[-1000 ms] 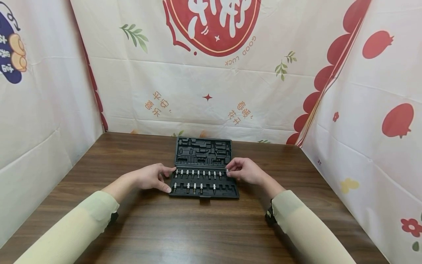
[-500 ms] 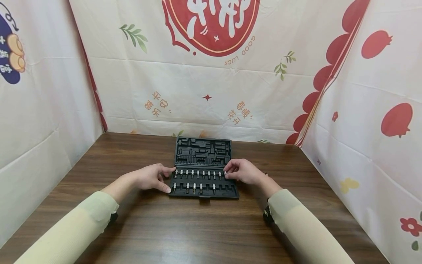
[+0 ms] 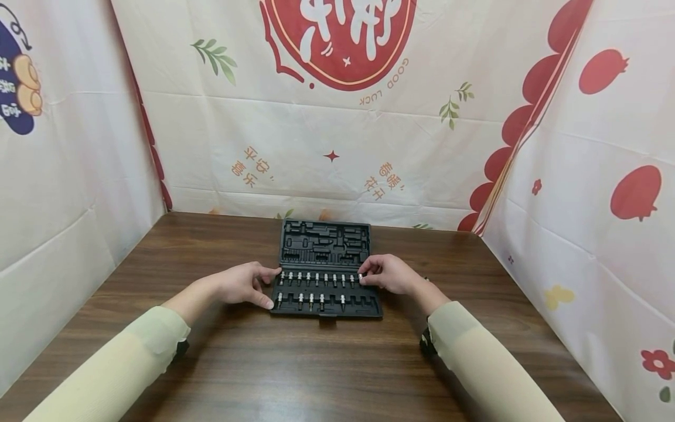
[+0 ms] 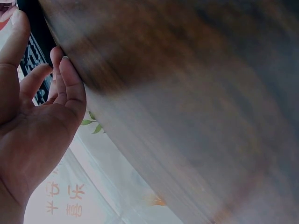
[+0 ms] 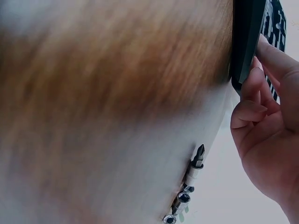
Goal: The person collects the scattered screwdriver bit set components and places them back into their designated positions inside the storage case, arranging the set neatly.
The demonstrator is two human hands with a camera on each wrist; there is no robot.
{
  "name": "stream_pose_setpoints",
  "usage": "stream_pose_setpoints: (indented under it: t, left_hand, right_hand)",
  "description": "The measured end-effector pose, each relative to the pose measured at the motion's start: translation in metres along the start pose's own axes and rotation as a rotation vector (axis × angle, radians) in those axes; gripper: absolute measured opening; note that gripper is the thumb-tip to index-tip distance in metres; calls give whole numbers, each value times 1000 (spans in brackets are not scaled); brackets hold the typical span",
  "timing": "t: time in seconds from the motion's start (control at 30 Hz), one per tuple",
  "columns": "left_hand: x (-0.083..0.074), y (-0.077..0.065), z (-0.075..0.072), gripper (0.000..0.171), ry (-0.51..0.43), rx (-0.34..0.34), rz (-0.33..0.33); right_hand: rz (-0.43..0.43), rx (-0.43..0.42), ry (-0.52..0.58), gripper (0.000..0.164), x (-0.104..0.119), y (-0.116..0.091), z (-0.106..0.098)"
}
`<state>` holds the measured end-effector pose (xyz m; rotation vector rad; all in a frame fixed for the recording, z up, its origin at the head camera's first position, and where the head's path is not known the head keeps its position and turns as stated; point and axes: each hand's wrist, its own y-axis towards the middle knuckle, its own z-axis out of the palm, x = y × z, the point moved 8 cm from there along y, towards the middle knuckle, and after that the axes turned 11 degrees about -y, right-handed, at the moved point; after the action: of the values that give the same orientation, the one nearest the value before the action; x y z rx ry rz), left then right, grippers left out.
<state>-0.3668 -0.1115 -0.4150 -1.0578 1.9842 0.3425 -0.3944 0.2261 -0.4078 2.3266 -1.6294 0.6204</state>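
Note:
An open black plastic case (image 3: pixel 352 315) lies on the table, its moulded lid (image 3: pixel 325 241) folded back. Silver bit sockets (image 3: pixel 317 279) stand in its back row, and fewer sit in the front row. My left hand (image 3: pixel 239 284) rests against the case's left edge, thumb at the front corner and fingertips farther back. At the right end of the back row, my right hand (image 3: pixel 395 274) pinches a small silver bit socket (image 3: pixel 361 276) between thumb and fingertips. The right wrist view shows that hand beside the case wall (image 5: pixel 247 42); its fingers hide the pinched socket there.
In the right wrist view, several more bit sockets (image 5: pixel 193 173) lie on the table to the right of the case, one with a cross-shaped tip. Mostly they are hidden behind my right forearm in the head view. Printed cloth (image 3: pixel 211 146) hangs behind the wooden table (image 3: pixel 295 375).
My right hand has shifted slightly left with the bit socket, to the end of the back row, then stays almost still. The left hand has not moved.

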Motion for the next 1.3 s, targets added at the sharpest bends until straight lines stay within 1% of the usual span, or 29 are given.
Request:
stream_pose_setpoints:
  t: [0.33,0.57,0.7,0.93,1.13,1.3]
  left_hand:
    - [0,0,1,96,-15,0,4]
    - [1,0,1,97,-12,5,-1]
    - [1,0,0,96,-6,4,5]
    - [0,0,1,96,-8,0,-17]
    - [-3,-1,1,95,-5,10,-8]
    - [-2,-2,0,95,0,17,-5]
  right_hand:
    - [-4,34,20,18,-4,0,0]
    - [2,33,31,16,-4,-1,-1]
    - [19,21,24,14,-5,2,-1]
    - [57,29,18,14,-10,5,-1]
    - [74,42,-4,14,-12,5,-3]
    - [90,46,-4,14,-12,6,-1]
